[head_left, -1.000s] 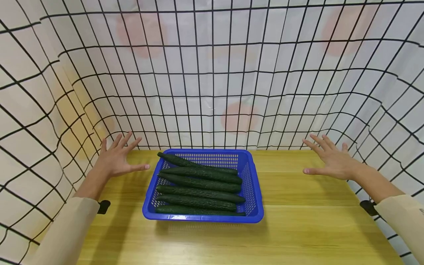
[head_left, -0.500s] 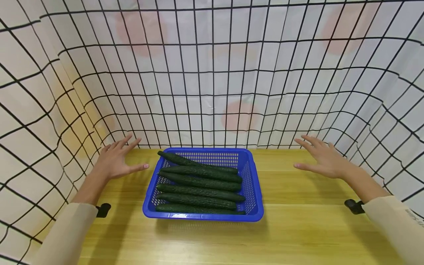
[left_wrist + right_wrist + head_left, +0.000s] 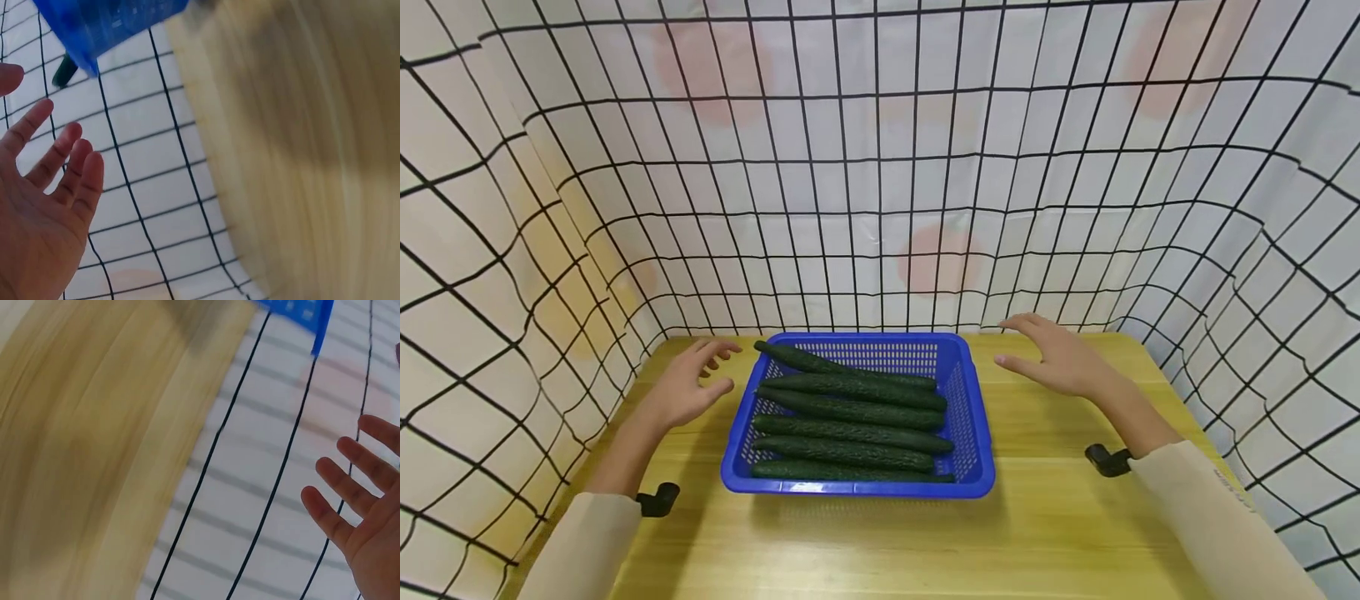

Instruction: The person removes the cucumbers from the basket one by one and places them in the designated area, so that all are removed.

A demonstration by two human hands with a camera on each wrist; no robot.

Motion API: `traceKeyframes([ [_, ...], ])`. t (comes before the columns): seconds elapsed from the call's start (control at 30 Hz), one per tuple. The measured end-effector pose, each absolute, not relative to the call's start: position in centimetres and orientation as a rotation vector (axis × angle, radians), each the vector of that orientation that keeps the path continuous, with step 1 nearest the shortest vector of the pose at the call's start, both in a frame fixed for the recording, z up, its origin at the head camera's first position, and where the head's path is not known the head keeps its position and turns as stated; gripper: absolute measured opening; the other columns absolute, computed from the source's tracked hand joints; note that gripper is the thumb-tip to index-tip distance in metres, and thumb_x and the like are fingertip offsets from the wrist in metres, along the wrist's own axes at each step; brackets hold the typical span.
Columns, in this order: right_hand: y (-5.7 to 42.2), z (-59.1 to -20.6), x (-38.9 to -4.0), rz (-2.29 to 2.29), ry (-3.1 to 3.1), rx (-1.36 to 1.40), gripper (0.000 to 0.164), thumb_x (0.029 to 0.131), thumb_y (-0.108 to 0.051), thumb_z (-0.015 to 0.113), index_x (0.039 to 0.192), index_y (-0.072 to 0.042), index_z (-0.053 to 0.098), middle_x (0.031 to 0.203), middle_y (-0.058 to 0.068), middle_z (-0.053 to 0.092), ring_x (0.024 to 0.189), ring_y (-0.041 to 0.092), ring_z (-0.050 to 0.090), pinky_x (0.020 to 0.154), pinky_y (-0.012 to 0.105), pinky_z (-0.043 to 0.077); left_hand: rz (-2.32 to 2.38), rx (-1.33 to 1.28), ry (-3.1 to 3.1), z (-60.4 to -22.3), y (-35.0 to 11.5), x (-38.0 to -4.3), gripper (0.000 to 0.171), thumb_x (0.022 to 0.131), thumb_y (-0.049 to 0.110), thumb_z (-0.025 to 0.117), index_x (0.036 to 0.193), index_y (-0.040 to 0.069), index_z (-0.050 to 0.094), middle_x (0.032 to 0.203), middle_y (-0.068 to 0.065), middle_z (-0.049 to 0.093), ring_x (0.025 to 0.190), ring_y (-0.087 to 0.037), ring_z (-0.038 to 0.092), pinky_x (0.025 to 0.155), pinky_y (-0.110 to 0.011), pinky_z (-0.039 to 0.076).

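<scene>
A blue plastic basket (image 3: 857,488) with perforated sides stands on the table, holding several long dark-green cucumbers (image 3: 853,433) laid side by side. The topmost one pokes its tip over the basket's left rim. My left hand (image 3: 688,387) hovers just left of the basket, fingers loosely bent and holding nothing; its palm shows in the left wrist view. To the right of the basket is my right hand (image 3: 1060,358), apart from it, with fingers spread and relaxed. In the right wrist view, a corner of the basket (image 3: 300,312) appears above the right hand's fingers (image 3: 347,487).
Black wire mesh (image 3: 880,183) over a white sheet encloses the back and both sides of the wooden table (image 3: 865,550). A black wrist-camera mount (image 3: 658,500) sits by the left cuff, and another mount (image 3: 1108,460) by the right cuff.
Both hands have moved inward toward the basket, the right one by a larger distance. The left fingers have gone from widely spread to loosely bent. Basket and cucumbers stay put.
</scene>
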State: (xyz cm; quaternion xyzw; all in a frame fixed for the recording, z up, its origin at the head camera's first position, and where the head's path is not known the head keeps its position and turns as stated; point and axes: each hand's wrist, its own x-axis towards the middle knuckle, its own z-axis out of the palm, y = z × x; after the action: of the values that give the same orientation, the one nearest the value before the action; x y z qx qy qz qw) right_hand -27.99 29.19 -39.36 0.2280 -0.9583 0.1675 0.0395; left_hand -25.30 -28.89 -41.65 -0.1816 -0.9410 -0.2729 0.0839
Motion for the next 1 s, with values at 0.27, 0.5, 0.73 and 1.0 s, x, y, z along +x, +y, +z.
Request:
traceKeyframes([
  [0.27,23.7,-38.6,-28.1,0.654,-2.908,0.836,0.069,0.098,-0.06,0.057,0.151,-0.016,0.05,0.15,0.011,0.054,0.137,0.036,0.052,0.109,0.062,0.044,-0.966,-0.524,-2.862,-43.6,-27.4,-24.3,0.053,0.092,0.018,0.062,0.144,0.017,0.055,0.12,-0.016,0.056,0.091,-0.024,0.052,0.072,-0.033,0.046],
  [0.5,19.9,-36.9,-28.4,0.736,-2.89,0.941,0.066,0.1,-0.057,0.057,0.15,-0.014,0.051,0.147,0.008,0.058,0.133,0.033,0.055,0.108,0.057,0.046,-1.117,-0.562,-2.831,-44.8,-26.7,-23.8,0.058,0.092,0.016,0.062,0.149,0.018,0.052,0.116,-0.013,0.059,0.084,-0.02,0.054,0.067,-0.029,0.047],
  [0.73,16.0,-35.8,-29.0,0.744,-2.875,1.022,0.066,0.1,-0.054,0.057,0.151,-0.012,0.05,0.147,0.008,0.058,0.134,0.031,0.056,0.111,0.054,0.046,-1.184,-0.543,-2.866,-45.7,-25.9,-23.3,0.069,0.093,0.017,0.058,0.159,0.022,0.04,0.12,-0.018,0.065,0.088,-0.022,0.061,0.072,-0.034,0.054],
  [1.0,12.6,-36.0,-30.0,0.845,-2.885,1.065,0.064,0.101,-0.052,0.058,0.151,-0.013,0.05,0.146,0.005,0.059,0.131,0.028,0.058,0.109,0.05,0.049,-1.278,-0.414,-2.851,-45.8,-24.9,-23.3,0.069,0.095,0.014,0.05,0.161,0.029,0.038,0.148,-0.02,0.054,0.105,-0.031,0.061,0.078,-0.037,0.05],
])
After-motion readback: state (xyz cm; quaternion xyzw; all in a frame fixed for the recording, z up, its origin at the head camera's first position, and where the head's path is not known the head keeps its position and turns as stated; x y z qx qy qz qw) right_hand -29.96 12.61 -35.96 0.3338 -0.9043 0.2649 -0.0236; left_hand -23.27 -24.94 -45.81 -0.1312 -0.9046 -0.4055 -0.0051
